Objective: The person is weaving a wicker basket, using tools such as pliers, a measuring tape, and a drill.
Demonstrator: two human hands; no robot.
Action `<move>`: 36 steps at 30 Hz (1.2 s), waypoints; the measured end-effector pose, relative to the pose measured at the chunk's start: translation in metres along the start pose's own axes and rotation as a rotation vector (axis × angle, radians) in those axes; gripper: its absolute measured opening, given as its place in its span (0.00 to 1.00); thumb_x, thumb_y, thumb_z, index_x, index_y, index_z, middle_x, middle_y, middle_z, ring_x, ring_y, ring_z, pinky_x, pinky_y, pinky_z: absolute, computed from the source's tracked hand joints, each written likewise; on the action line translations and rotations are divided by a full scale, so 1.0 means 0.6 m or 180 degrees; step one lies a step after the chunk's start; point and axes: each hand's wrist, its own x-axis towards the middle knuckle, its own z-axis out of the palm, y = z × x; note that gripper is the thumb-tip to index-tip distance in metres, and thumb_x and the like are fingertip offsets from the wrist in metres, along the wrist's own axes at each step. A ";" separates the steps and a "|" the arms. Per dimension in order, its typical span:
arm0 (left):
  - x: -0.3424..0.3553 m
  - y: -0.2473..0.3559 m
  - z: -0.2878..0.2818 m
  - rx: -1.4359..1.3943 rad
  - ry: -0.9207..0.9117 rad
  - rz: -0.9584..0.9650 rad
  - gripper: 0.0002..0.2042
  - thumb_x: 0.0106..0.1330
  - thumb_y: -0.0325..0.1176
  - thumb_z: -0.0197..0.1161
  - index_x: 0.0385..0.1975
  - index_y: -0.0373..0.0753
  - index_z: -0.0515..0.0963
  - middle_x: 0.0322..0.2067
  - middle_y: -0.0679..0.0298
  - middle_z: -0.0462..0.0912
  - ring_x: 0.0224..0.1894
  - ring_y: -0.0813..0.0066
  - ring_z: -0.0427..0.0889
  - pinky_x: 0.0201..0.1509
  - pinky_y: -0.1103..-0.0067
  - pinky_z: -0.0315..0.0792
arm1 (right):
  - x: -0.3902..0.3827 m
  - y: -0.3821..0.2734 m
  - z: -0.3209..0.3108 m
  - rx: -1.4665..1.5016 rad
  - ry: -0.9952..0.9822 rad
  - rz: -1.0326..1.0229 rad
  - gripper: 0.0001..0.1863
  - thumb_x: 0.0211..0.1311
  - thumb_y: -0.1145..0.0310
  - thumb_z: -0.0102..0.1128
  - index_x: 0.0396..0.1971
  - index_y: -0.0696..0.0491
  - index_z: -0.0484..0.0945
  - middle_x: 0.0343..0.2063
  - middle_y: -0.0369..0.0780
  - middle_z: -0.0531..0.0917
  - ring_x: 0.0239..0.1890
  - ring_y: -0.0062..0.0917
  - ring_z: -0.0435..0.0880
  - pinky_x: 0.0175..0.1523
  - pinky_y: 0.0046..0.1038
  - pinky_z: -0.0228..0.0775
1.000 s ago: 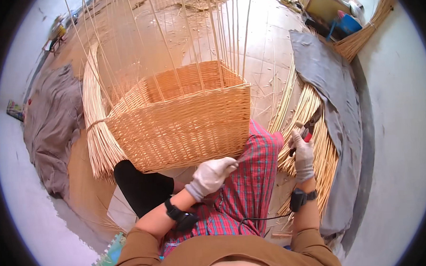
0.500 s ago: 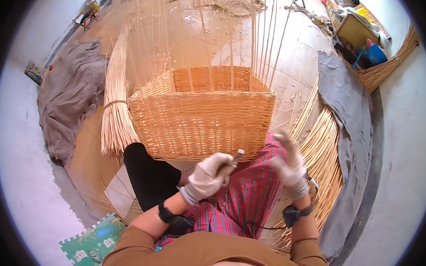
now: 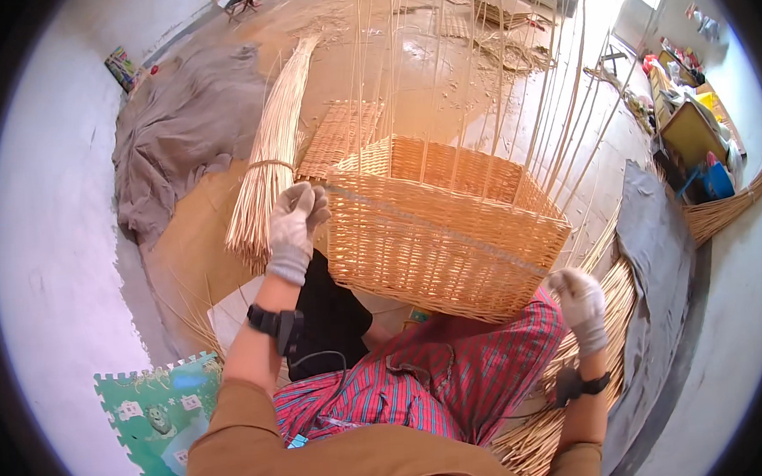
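Both my gloved hands are closed on a thin grey strip (image 3: 436,230), apparently a measuring tape, stretched across the front wall of the woven wicker basket (image 3: 434,282). My left hand (image 3: 295,225) grips it beside the basket's upper left corner; my right hand (image 3: 578,306) pinches the other end near the right side. Long upright canes (image 3: 468,81) rise from the basket's rim. The basket sits over my legs in red plaid cloth (image 3: 497,360) and black fabric (image 3: 316,309).
Tied pale canes (image 3: 268,192) lie left of the basket, near a woven panel (image 3: 334,129) and brown cloth (image 3: 172,128). More canes (image 3: 613,296) and grey cloth (image 3: 653,243) lie right, with clutter and a blue container (image 3: 717,181) behind. A green foam mat (image 3: 146,418) is lower left.
My left hand has moved up and left to the basket's corner, stretching the strip. The red-handled shears have left my right hand. The view has turned, putting the basket farther right.
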 end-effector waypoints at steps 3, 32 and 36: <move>0.051 -0.029 0.010 0.0468 0.0194 -0.0160 0.08 0.73 0.25 0.62 0.49 0.37 0.80 0.40 0.62 0.86 0.36 0.74 0.87 0.38 0.83 0.85 | 0.057 0.003 -0.028 -0.0408 0.0185 -0.0356 0.09 0.63 0.66 0.64 0.28 0.55 0.81 0.26 0.46 0.81 0.34 0.45 0.81 0.42 0.42 0.73; 0.154 -0.051 -0.018 0.2240 -0.0100 0.0744 0.12 0.69 0.30 0.71 0.48 0.31 0.84 0.38 0.65 0.87 0.33 0.81 0.77 0.41 0.81 0.74 | 0.127 0.156 -0.051 -0.1211 0.0395 0.0108 0.15 0.67 0.53 0.62 0.30 0.50 0.83 0.25 0.45 0.83 0.33 0.44 0.83 0.39 0.42 0.74; 0.070 -0.034 0.075 0.3401 0.0361 0.2025 0.13 0.68 0.25 0.68 0.50 0.30 0.81 0.46 0.62 0.82 0.47 0.73 0.80 0.53 0.81 0.75 | 0.098 0.154 -0.063 -0.0584 0.0027 0.0082 0.17 0.67 0.51 0.61 0.31 0.49 0.86 0.28 0.44 0.87 0.35 0.41 0.87 0.42 0.40 0.77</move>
